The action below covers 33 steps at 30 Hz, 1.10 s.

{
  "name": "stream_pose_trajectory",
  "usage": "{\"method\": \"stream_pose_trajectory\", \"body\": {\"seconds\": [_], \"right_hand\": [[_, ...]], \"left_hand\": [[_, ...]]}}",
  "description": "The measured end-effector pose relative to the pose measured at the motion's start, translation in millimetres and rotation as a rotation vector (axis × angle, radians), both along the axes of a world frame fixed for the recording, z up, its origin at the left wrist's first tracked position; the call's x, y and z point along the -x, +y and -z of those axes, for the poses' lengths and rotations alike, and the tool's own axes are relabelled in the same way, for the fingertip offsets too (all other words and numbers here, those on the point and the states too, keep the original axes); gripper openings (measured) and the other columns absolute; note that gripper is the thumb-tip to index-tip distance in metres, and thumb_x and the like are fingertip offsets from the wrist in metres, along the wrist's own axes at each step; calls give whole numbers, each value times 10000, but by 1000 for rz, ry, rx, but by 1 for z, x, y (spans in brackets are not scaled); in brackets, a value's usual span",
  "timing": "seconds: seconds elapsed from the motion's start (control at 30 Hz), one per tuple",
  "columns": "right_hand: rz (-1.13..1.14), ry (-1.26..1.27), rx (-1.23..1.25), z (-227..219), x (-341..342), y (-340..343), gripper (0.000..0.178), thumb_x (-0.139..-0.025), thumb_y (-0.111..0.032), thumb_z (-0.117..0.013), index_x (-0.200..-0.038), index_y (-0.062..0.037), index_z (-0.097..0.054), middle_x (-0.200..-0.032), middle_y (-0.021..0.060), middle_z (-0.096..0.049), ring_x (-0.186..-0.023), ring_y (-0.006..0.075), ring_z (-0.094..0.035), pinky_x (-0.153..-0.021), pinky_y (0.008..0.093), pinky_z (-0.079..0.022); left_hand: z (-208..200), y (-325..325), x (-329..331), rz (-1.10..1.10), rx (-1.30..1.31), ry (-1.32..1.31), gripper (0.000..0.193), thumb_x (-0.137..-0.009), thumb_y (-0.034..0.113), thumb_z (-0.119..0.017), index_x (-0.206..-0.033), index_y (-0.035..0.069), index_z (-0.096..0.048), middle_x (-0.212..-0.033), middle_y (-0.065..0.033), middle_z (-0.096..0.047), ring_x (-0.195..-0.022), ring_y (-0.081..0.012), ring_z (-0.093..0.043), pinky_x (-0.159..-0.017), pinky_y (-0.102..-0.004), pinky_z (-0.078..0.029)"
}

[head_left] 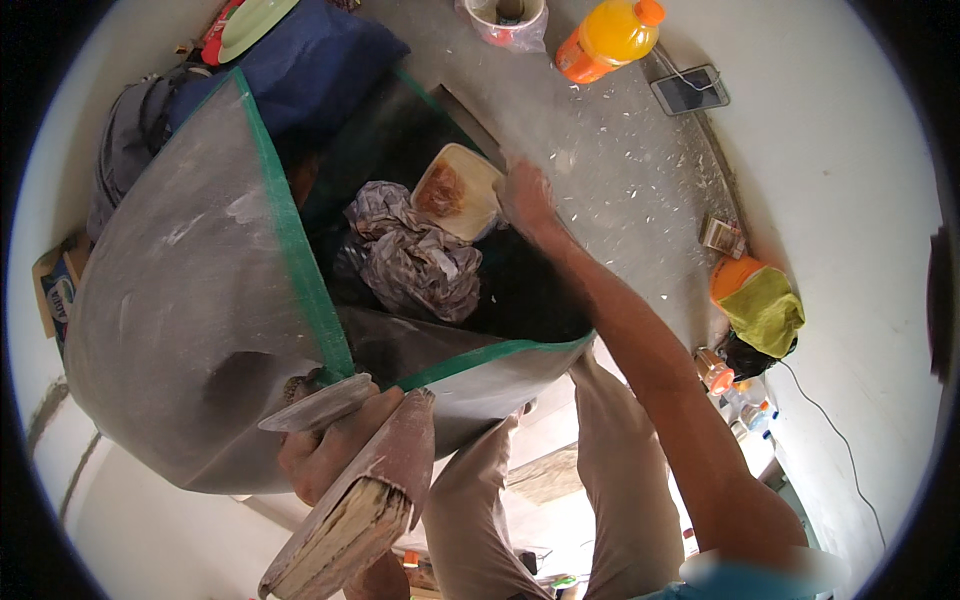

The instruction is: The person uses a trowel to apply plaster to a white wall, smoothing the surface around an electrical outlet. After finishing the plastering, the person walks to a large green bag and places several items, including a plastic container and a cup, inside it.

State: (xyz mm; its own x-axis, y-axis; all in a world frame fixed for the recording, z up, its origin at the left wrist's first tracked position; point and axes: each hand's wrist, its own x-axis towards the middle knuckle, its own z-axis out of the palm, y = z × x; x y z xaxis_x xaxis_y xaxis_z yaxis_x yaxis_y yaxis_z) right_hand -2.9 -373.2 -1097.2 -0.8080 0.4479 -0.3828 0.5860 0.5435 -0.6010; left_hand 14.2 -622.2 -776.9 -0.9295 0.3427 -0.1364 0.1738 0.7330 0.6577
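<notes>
Left hand [335, 450], lower centre: fingers curled shut around trowel [315, 403] and wooden float [355, 520] at sack [190, 300] rim. Right hand [525, 200], upper centre: gripping the sack's far edge beside foam tray [458, 190]; finger closure hidden.

Sack [200, 290] interior mostly dark, contents under crumpled cloth [415, 255] unreadable. Left hand [330, 450] at sack rim half covered by trowel [375, 480]. Right hand [525, 200] fingertips hidden.
</notes>
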Motion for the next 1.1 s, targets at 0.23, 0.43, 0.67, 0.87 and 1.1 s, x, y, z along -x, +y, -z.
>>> {"method": "stream_pose_trajectory", "body": {"seconds": [0.23, 0.43, 0.67, 0.87, 1.1], "right_hand": [[31, 535, -264, -30, 98, 77, 715, -800, -135, -674, -1452, -49, -394, -1080, 236, -658, -1009, 409, -641, -874, 499, -500], [-144, 408, -301, -13, 144, 111, 602, -790, -147, -705, -1352, -70, -503, -1121, 230, -674, -1047, 383, -656, -919, 467, -509], [-65, 484, -398, 17, 161, 122, 250, -821, -154, -662, -1049, -59, -623, -925, 197, -702, -889, 352, -692, -790, 454, -531], [-25, 341, -416, 49, 176, 136, 209, -862, -261, -636, -935, -67, -620, -878, 230, -689, -877, 417, -680, -761, 524, -534], [75, 337, -216, -2, 140, 101, 156, -801, -158, -663, -910, -53, -699, -875, 195, -710, -845, 362, -703, -762, 472, -538]], "left_hand": [[10, -2, -2, 28, -18, 63, 319, -651, 249, -787, -944, 124, -798, -874, -81, -711, -810, -236, -704, -761, -350, -553], [10, -16, -6, 6, -109, -71, 561, -698, 426, -817, -1129, 91, -688, -1056, -76, -658, -978, -208, -637, -895, -386, -491], [7, -2, -8, -73, 14, -23, 343, -650, 226, -805, -983, 144, -800, -908, -84, -691, -879, -240, -682, -783, -370, -541], [10, 1, -8, -124, -21, -54, 323, -652, 219, -807, -965, 140, -803, -904, -99, -692, -878, -259, -678, -788, -374, -537], [18, -34, -21, -23, 25, -125, 719, -676, 427, -835, -1256, 81, -588, -1165, -47, -608, -1123, -209, -576, -1012, -382, -460]]}}
